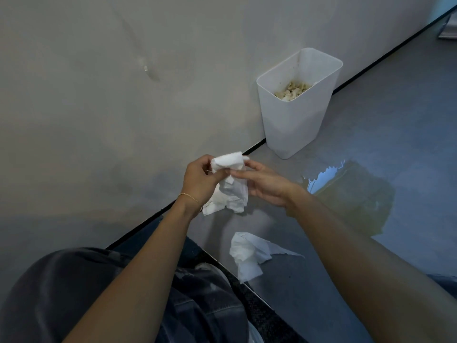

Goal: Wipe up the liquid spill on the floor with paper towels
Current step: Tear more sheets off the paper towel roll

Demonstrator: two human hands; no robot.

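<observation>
While hands pinch crumpled paper towel | glossy puddle | rectangular bin

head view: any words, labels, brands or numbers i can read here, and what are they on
None: no readable text shows anywhere in this view.
white bin: plain walls, no label or brand visible.
held paper towel: blank, no print.
paper towel on the floor: blank, no print.
wall: bare, no sign or marking.
</observation>
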